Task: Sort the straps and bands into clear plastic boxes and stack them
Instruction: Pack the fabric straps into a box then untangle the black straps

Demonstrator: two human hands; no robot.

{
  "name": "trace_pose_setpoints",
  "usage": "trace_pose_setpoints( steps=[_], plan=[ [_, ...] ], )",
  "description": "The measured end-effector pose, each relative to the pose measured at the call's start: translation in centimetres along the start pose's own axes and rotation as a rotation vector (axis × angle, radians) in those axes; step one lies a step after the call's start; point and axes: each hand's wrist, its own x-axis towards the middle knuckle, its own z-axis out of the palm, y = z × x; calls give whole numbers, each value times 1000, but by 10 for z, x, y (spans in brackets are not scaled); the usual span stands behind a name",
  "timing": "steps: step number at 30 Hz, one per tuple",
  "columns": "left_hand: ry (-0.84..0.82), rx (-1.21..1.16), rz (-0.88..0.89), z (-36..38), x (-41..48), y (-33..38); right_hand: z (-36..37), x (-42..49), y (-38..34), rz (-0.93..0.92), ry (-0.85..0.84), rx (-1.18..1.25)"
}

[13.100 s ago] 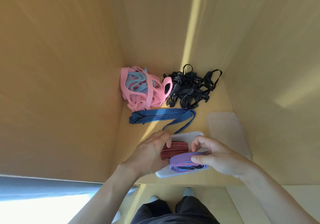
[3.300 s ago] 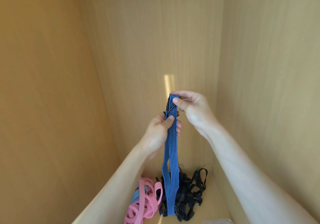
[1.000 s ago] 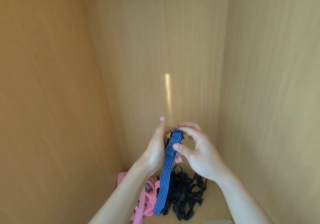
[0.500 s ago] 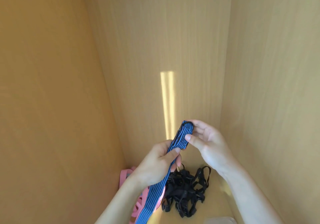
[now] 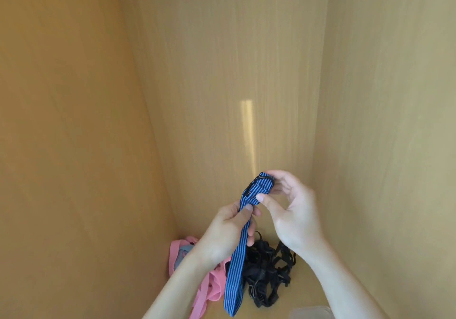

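A blue striped strap (image 5: 236, 264) hangs down in front of the wooden back wall. My left hand (image 5: 227, 232) pinches it partway down between thumb and fingers. My right hand (image 5: 288, 207) holds its folded top end, where a black buckle shows, between fingertips and thumb. Below, on the shelf floor, lie a pile of pink and light blue bands (image 5: 209, 286) at the left and a tangle of black straps (image 5: 266, 274) at the right. A corner of a clear plastic box (image 5: 311, 313) shows at the bottom edge.
Wooden walls close in on the left (image 5: 74, 146), back (image 5: 222, 72) and right (image 5: 394, 121), forming a narrow cabinet compartment. The shelf floor (image 5: 306, 284) is visible only at the bottom.
My right hand has folded the strap's top end over further. My left hand has slid a little up the strap, and the loose tail hangs shorter.
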Motion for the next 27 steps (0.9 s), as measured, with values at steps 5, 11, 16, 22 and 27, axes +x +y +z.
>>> trace_pose_setpoints(
  steps=[5, 11, 16, 22, 27],
  plan=[
    [-203, -115, 20, -5, -6, -4, -1, -14, 10, -137, -38, -214],
    [-208, -151, 21, -11, -8, 0, 2, -18, 15, -328, -159, -225],
    [-218, -117, 25, -14, -6, 5, 1, -15, 10, -332, -233, -285],
    [-173, -262, 2, -21, -6, 3, -9, -16, 4, -163, -450, -276],
    [-212, -255, -23, -20, -6, -6, -10, -5, 4, 75, -337, -175]
  ],
)
